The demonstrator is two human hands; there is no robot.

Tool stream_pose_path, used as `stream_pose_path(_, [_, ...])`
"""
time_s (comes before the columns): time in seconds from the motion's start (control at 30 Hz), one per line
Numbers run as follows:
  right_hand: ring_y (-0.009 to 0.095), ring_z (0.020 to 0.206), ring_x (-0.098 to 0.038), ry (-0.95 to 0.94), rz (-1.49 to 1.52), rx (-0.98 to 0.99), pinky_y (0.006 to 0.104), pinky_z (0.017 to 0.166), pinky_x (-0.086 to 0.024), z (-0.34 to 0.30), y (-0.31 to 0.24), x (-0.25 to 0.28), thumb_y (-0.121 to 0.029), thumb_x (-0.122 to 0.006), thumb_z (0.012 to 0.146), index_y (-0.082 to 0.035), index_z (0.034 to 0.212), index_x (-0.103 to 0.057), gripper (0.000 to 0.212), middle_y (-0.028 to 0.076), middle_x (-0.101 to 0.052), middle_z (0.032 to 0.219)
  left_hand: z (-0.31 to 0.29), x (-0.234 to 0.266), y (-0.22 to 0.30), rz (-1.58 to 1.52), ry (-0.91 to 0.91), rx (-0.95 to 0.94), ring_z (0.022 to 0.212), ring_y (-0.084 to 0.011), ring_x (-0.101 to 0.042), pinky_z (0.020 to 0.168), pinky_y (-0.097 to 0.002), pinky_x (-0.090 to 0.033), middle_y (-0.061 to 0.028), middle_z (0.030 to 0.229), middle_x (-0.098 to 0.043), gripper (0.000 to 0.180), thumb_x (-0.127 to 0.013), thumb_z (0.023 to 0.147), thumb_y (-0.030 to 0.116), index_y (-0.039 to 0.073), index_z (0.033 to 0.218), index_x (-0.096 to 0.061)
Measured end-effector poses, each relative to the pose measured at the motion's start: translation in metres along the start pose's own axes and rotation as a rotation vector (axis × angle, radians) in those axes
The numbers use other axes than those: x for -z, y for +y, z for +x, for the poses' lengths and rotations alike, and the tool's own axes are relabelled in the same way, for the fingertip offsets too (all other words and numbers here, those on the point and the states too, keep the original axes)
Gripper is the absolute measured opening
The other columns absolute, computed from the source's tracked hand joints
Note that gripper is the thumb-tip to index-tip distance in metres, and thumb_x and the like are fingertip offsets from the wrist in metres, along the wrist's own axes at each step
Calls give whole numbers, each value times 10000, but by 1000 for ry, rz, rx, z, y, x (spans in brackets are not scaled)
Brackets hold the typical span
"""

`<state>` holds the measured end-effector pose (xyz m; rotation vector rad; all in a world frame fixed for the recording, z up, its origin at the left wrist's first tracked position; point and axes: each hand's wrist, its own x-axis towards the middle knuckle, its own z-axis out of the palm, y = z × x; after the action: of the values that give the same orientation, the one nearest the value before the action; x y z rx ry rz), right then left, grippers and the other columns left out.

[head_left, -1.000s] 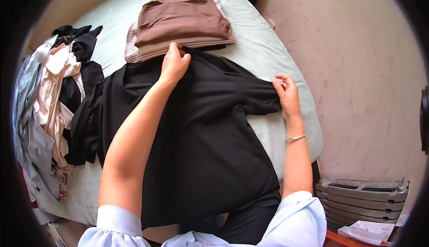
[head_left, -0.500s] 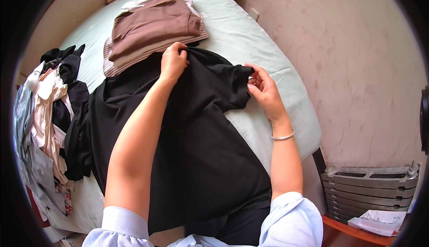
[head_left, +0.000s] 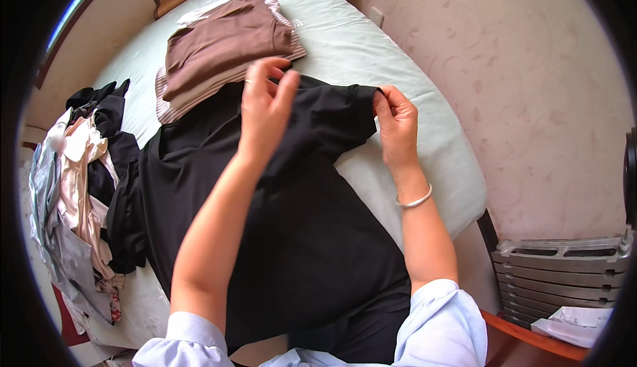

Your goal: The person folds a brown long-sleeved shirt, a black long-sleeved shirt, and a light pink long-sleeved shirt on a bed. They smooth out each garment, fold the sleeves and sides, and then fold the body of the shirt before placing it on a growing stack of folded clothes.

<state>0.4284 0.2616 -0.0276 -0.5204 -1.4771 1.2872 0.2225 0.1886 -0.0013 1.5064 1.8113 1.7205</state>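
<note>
A black short-sleeved T-shirt (head_left: 312,234) lies spread over the near part of the bed, its lower end close to my body. My right hand (head_left: 399,125) pinches the cuff of its right-side sleeve and stretches that sleeve outward. Over the shirt's shoulder, my left hand (head_left: 267,105) is raised with fingers apart and slightly blurred, holding nothing. Just beyond it sits a stack of folded clothes, a brown garment (head_left: 225,42) on top and striped cloth (head_left: 164,101) beneath. The shirt's other sleeve (head_left: 126,211) reaches the loose clothes at left.
Loose clothes (head_left: 83,201) in pink, grey-blue and black heap along the bed's left side. The pale green bed (head_left: 358,48) runs up to a wall (head_left: 511,101) on the right. Grey slatted metal (head_left: 557,274) and white paper (head_left: 574,324) are at lower right.
My left hand has let go of the shirt's shoulder and opened. My right hand has closed on the sleeve cuff and pulled the sleeve straighter, slightly right and up.
</note>
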Motion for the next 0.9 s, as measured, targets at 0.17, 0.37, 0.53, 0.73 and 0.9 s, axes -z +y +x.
stream_pose_path(0.17, [105,801,-639,-191,22,58,246,732,-509,-17,-32,-45,-74,-578,948,-14,1078,-652,161,43,-680,913,-59,4,38,-375,-19,205,734,-45,-482,606,-191,-397,0,915,-527,211,-646,879,72,52,1086,-606])
stream_pose_path(0.37, [117,752,-600,-207,-271,109,262,693,-497,-23,-23,-36,-70,-602,889,-22,960,-622,88,50,-635,847,-93,44,19,-787,149,583,757,-69,-570,657,-216,-458,11,887,-605,190,-489,989,120,62,1102,-630])
stream_pose_path(0.53, [199,713,-579,-379,-442,185,307,664,-493,-42,-43,-68,-137,-735,789,-29,982,-599,260,77,-565,835,-113,52,29,-990,62,570,835,-61,-581,733,-212,-483,20,907,-573,319,-535,942,79,70,1260,-555])
stream_pose_path(0.73, [287,790,-568,-314,-652,388,391,725,-466,-57,-41,-78,-2,-654,709,-54,842,-559,172,91,-569,844,-124,51,6,-967,106,572,921,-74,-565,779,-215,-474,-26,1069,-577,366,-565,864,-21,56,1220,-530])
stream_pose_path(0.9, [284,752,-567,-287,-602,427,383,698,-470,-66,-55,-78,37,-641,712,-35,869,-545,198,104,-570,836,-125,36,11,-483,118,326,866,-65,-517,761,-206,-432,2,1028,-549,345,-582,849,-31,67,1172,-512])
